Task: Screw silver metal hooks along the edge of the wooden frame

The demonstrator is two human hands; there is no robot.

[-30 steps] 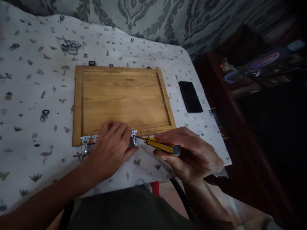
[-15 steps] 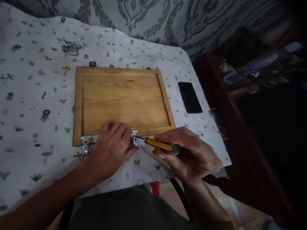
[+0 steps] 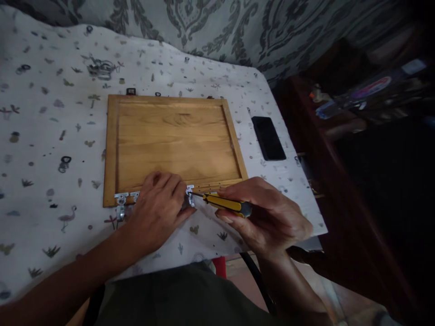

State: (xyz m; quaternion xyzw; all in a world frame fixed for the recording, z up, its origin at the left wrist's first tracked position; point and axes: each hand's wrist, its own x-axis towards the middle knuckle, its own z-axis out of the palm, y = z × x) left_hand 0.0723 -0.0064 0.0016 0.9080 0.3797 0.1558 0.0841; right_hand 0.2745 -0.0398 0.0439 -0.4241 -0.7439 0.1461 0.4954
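Observation:
My right hand (image 3: 268,213) grips a yellow and black screwdriver (image 3: 226,203) by its handle, with the shaft pointing left. Its tip reaches a silver metal hinge (image 3: 190,194) at the front edge of a framed wooden panel (image 3: 180,140). My left hand (image 3: 158,210) is closed over that front edge, fingers curled against the hinge and thumb below it; the hand hides part of the metal. To its left, another metal hinge (image 3: 120,206) sits at the panel's corner, and one more shows partly beside my fingers.
Under the panel is a patterned white tablecloth (image 3: 44,149). A black phone (image 3: 268,138) lies to the right. Small metal parts (image 3: 100,68) rest at the back left. Dark red furniture (image 3: 322,140) with a plastic bottle (image 3: 367,90) stands beyond the right edge.
My right hand and the screwdriver handle have shifted very slightly up and left. The left hand, panel and hinges stay where they were.

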